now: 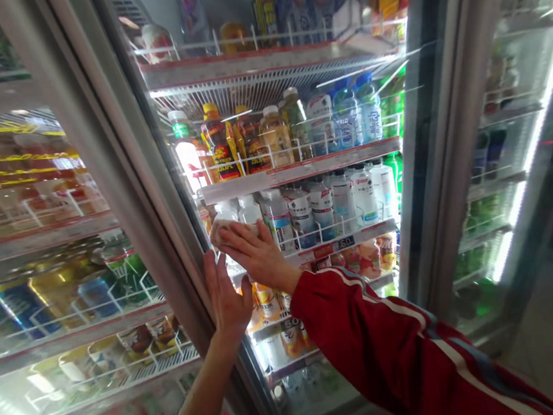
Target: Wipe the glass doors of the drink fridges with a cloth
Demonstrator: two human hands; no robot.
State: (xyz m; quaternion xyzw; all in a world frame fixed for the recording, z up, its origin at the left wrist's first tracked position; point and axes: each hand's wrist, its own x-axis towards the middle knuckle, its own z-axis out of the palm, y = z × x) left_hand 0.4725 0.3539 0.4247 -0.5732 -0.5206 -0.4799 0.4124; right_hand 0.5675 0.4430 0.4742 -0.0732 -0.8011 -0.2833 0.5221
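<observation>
My right hand (254,251), in a red sleeve with pale stripes, presses a whitish cloth (221,233) against the glass door (274,182) of a drinks fridge. The cloth sits near the door's left edge, in front of a shelf of bottles. Below and left of it, my left hand (229,299) rests against the metal door frame (183,241) with its fingers stretched out and holds nothing. Parts of the bottles behind are covered by both hands.
Behind the glass, shelves hold yellow-capped bottles (220,144), white-labelled bottles (322,207) and blue-capped bottles (346,114). To the left, another glass door shows cans (56,291). A lit fridge section (520,179) stands on the right.
</observation>
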